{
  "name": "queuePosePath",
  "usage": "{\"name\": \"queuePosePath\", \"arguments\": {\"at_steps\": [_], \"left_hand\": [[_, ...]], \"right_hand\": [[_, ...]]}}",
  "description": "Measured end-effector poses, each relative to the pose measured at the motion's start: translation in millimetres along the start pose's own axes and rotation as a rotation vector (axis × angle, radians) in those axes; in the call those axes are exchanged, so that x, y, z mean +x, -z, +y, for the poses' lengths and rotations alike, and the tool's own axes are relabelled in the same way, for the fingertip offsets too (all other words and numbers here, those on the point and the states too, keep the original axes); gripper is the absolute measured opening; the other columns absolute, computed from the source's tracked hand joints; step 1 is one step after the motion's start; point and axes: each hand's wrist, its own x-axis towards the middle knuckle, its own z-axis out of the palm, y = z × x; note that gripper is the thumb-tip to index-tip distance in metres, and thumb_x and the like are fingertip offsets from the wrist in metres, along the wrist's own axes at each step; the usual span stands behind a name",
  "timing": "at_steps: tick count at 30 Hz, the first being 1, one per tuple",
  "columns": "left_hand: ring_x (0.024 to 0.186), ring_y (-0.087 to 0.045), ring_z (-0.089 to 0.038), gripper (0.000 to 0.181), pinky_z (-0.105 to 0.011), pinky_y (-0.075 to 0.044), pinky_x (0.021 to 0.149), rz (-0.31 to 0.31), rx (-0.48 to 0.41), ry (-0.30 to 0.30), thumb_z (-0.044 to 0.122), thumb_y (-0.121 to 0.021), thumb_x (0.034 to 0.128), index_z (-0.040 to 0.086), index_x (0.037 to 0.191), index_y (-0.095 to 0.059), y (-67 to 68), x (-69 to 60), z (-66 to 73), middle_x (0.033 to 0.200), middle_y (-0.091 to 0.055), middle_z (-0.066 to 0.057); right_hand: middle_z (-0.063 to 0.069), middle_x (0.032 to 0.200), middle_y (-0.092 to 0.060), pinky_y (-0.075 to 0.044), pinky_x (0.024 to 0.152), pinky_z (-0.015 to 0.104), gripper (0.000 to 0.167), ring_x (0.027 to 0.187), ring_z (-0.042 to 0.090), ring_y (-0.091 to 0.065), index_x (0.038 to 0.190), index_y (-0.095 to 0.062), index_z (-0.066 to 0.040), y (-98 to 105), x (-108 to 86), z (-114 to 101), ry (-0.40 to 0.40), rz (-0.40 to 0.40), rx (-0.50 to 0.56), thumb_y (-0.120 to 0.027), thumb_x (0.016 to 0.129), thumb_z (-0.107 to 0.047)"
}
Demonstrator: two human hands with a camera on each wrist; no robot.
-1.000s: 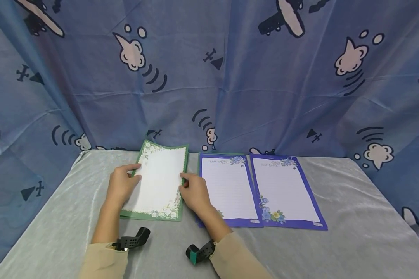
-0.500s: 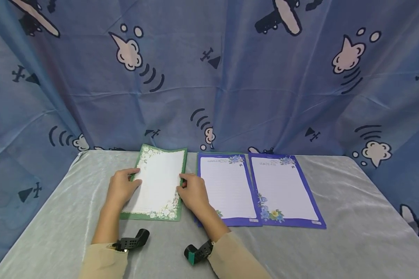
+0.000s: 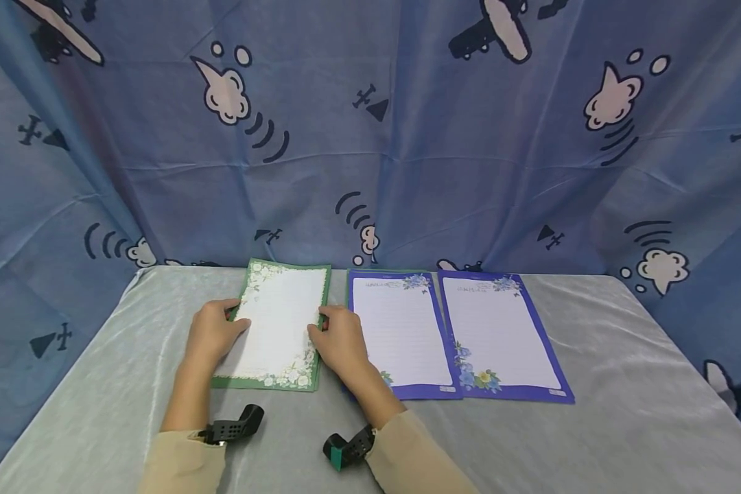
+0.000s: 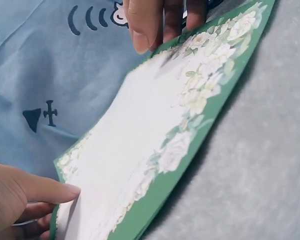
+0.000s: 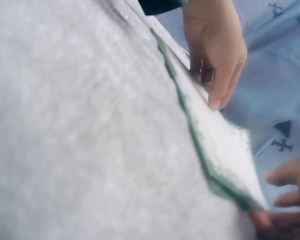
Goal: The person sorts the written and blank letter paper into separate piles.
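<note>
A stack of green-bordered letter paper (image 3: 278,329) with white flowers lies at the left part of the table, its middle bowed a little. My left hand (image 3: 213,334) grips its left edge, thumb on top and fingers beneath. At the right edge my right hand (image 3: 344,345) pinches the paper in the same way. In the left wrist view the left thumb presses on the white face of the letter paper (image 4: 115,130). The right wrist view, blurred, has the letter paper (image 5: 220,145) between both hands, edge-on, showing layered green edges.
Two purple-bordered flowered sheets lie to the right, the nearer one (image 3: 401,329) beside my right wrist and the farther one (image 3: 500,329) slightly overlapping it. A grey velvety cloth (image 3: 624,384) covers the table. A blue printed curtain (image 3: 321,137) hangs behind.
The green-bordered letter paper's far edge has come down and sits flatter. Both hands have lowered slightly with it, and the right thumb has slid further onto the page. The purple sheets stay put.
</note>
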Motion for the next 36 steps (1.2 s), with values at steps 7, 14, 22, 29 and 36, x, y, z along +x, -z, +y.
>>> {"name": "queuePosePath", "arguments": {"at_steps": [7,14,22,29,36], "left_hand": [[0.124,-0.055,-0.051,0.053,-0.061,-0.046,0.102,-0.002,0.016,-0.009,0.015,-0.066,0.0937,-0.011,0.139,-0.054,2.4,-3.2,4.0,0.131,-0.060,-0.034],[0.134,-0.045,-0.054,0.055,-0.064,-0.042,0.107,-0.050,0.039,0.030,0.021,-0.064,0.0971,-0.010,0.141,-0.052,6.9,-4.0,6.8,0.144,-0.049,-0.036],[0.134,-0.048,-0.050,0.052,-0.062,-0.042,0.107,-0.012,0.004,-0.052,0.023,-0.061,0.0996,-0.005,0.142,-0.053,11.8,-7.1,23.6,0.146,-0.051,-0.030],[0.119,-0.063,-0.042,0.043,-0.055,-0.052,0.094,0.029,-0.060,-0.194,0.020,-0.063,0.0990,0.001,0.137,-0.061,-4.0,-13.0,55.5,0.135,-0.063,-0.024],[0.112,-0.066,-0.033,0.036,-0.050,-0.053,0.091,0.013,-0.108,-0.301,0.022,-0.065,0.0980,0.006,0.131,-0.068,-36.8,-21.2,81.5,0.129,-0.069,-0.017]], "right_hand": [[0.019,0.116,-0.075,-0.060,0.078,0.042,0.037,0.104,0.033,-0.073,0.121,-0.072,0.000,6.7,-5.1,-9.7,-0.041,-0.055,-0.093,-0.073,0.092,-0.022],[0.016,0.108,-0.077,-0.059,0.076,0.039,0.037,0.099,0.031,-0.073,0.123,-0.072,0.000,11.5,-6.0,-10.9,-0.005,-0.117,-0.120,-0.072,0.094,-0.022],[0.013,0.094,-0.074,-0.055,0.070,0.034,0.044,0.076,0.017,-0.065,0.134,-0.065,-0.003,32.3,2.6,-11.7,0.037,-0.161,-0.083,-0.069,0.096,-0.026],[0.013,0.121,-0.073,-0.059,0.079,0.038,0.032,0.099,0.026,-0.072,0.124,-0.072,-0.005,67.9,1.7,11.5,0.140,-0.141,-0.053,-0.068,0.097,-0.022],[0.014,0.120,-0.074,-0.061,0.078,0.038,0.032,0.096,0.025,-0.074,0.124,-0.071,-0.005,112.2,-4.1,51.6,0.173,0.009,-0.051,-0.071,0.093,-0.015]]}}
